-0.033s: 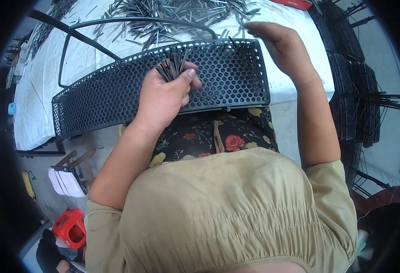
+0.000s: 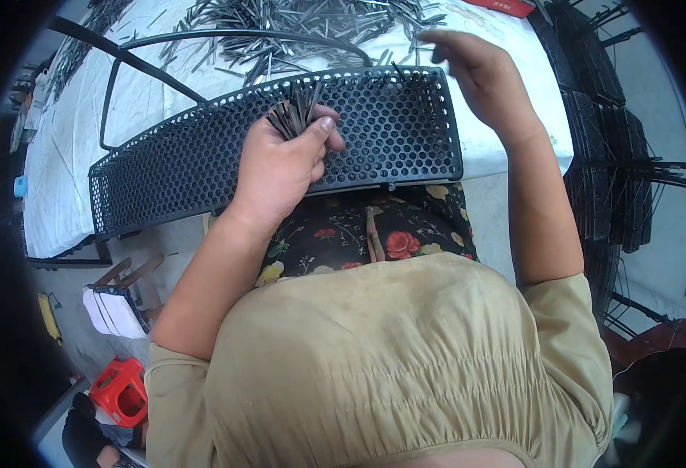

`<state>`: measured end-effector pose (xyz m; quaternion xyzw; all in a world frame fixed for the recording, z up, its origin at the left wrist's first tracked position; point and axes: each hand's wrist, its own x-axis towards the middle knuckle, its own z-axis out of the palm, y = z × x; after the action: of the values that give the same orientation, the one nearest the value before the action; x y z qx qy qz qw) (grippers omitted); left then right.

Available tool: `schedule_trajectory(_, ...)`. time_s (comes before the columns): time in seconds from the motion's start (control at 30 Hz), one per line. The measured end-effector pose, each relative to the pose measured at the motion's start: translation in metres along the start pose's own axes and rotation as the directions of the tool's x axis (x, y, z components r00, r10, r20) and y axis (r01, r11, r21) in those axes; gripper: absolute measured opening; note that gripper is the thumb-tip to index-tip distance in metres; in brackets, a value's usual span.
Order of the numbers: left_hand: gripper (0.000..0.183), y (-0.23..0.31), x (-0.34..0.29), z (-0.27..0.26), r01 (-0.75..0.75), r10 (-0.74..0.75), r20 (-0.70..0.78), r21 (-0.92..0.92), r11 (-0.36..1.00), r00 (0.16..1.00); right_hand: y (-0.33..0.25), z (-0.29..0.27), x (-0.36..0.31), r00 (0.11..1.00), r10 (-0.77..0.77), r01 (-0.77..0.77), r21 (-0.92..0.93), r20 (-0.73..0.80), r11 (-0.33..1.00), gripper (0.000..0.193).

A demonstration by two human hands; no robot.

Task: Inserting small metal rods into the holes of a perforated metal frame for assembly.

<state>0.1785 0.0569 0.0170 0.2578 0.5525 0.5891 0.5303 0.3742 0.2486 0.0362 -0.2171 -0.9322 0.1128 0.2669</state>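
Observation:
My left hand (image 2: 280,160) is closed around a bunch of thin dark strips (image 2: 296,113), which fan out above the thumb. It rests over a black perforated metal panel (image 2: 195,156) with a curved far edge and a raised rim, lying across the table edge above my lap. Thin strips stick up along that far rim and at the right end. Beyond the panel's far right corner, my right hand (image 2: 487,74) hovers over the cloth with its fingers stretched toward the loose strips. Nothing shows plainly in it; something dark by the fingertips is too small to make out.
A heap of loose dark strips (image 2: 280,39) covers the far part of the white-clothed table (image 2: 507,156). A bent black metal frame (image 2: 156,70) arches behind the panel. Racked dark panels (image 2: 593,187) stand at right; a red stool (image 2: 120,390) and a person's leg are at lower left.
The fingers of my right hand have shifted slightly and spread a little more. My left hand, its bunch of strips and the panel have stayed in place.

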Motion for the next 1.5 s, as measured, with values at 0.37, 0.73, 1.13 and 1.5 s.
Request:
schedule_trajectory(0.37,0.012,-0.003,-0.001,-0.002,0.002,-0.002,0.019,0.007,1.0,1.0,-0.018,0.019,0.011,1.0,-0.027,0.027,-0.14,0.003,0.99,0.01)
schedule_trajectory(0.73,0.012,-0.001,0.001,-0.003,0.002,-0.002,0.022,-0.005,1.0,1.0,-0.011,0.007,-0.002,0.997,0.004,0.002,-0.077,0.074,0.997,0.011)
schedule_trajectory(1.13,0.011,-0.003,-0.001,-0.003,-0.014,0.014,0.0,0.034,0.999,1.0,-0.024,0.014,0.008,0.986,0.154,-0.11,0.461,-0.06,0.881,0.024)
schedule_trajectory(1.5,0.011,-0.002,-0.002,0.0,-0.031,0.033,-0.036,0.066,0.997,0.999,-0.025,0.047,0.029,0.866,-0.212,0.463,0.566,-0.453,0.682,0.01)
